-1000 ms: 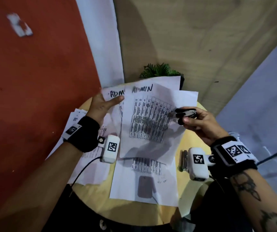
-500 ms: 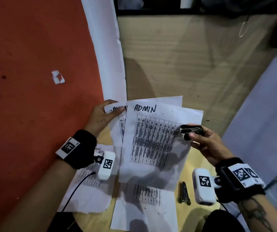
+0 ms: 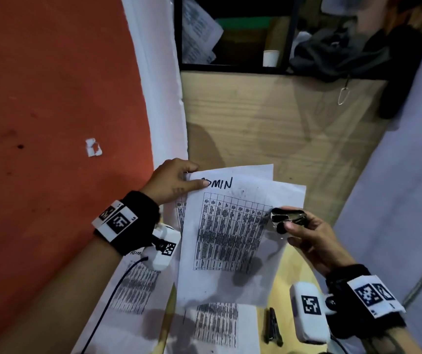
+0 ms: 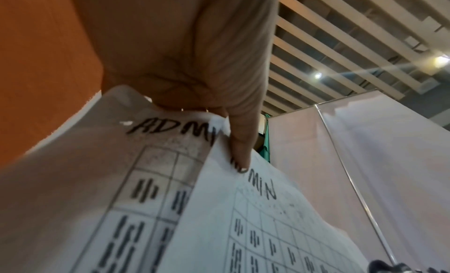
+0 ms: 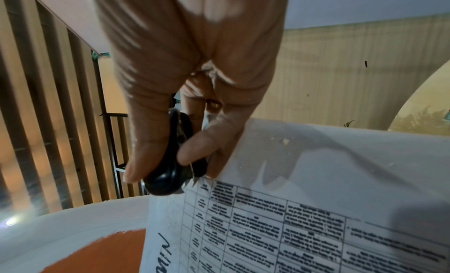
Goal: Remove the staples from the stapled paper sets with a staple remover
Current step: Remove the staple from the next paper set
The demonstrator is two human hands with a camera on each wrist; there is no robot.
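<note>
While the sheets (image 3: 233, 233) were held up above the counter (image 3: 285, 279), fanned apart at their top corner, the left hand (image 3: 171, 181) was seen pinching that corner, thumb on top. The remover (image 3: 287, 218) was gripped in the curled fingers (image 3: 293, 227) of the right hand (image 3: 314, 238), touching the front sheet's right edge. Compared with a second earlier, sheets and remover had been lifted together; the staple was judged probably out.

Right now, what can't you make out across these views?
- Staple: none visible; in the head view the left hand covers the held sheets' corner.
- Table text: blurred everywhere.
- Staple remover: claws hidden by right hand fingers.
- Dark tool on table: too small to identify.
</note>
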